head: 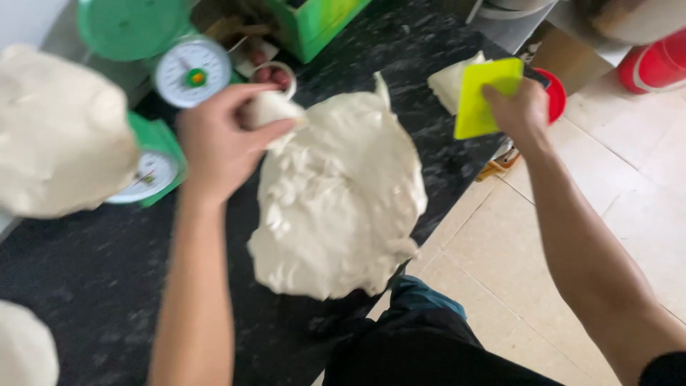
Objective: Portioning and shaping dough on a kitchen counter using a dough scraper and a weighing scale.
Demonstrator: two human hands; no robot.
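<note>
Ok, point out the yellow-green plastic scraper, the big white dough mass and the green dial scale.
Yellow-green plastic scraper (480, 100): head view, middle of the flat blade.
Big white dough mass (339, 196): head view, centre of its top.
Green dial scale (191, 71): head view, white dial face.

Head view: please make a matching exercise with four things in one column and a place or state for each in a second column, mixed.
1. left hand
2. right hand
3. big dough mass
4. green scale

a. lies on the dark counter
b. grips a yellow scraper
c. pinches a small dough piece
d. stands at the counter's far left

Pairs: 1-c, 2-b, 3-a, 4-d
</note>
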